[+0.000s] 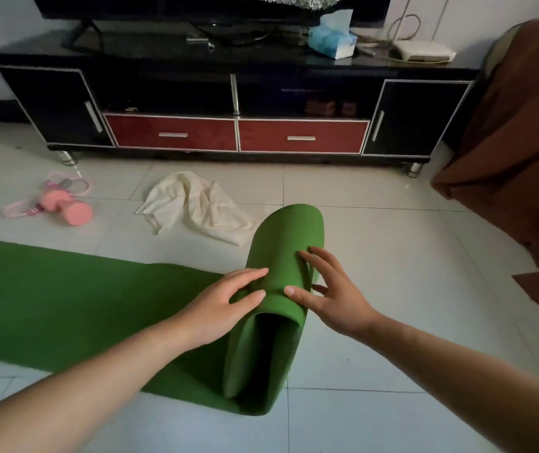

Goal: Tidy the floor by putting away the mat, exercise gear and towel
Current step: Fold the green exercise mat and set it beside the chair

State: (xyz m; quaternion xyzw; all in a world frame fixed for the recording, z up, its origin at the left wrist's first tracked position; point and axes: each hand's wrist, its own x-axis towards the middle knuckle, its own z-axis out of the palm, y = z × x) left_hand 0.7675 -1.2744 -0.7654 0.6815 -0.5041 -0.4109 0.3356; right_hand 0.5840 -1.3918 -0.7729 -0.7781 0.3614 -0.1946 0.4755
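Tiled floor [392,289], black TV stand [228,65] at back: 2 red drawers [171,134], 2 black doors [58,106]. 1 green mat [65,305], right end loosely rolled, rest flat to the left. Left hand [225,305] and right hand [330,295] both on the roll, fingers [251,273] straight, spread, pressing, not gripping. 1 cream towel [196,204] crumpled just behind the roll. 1 pink dumbbell [72,209] far left, with a pink cord [34,210], maybe a jump rope.

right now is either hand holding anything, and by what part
Nothing is gripped. The left hand and the right hand both press with fairly straight fingers on top of the rolled part of the green mat, near its close end.
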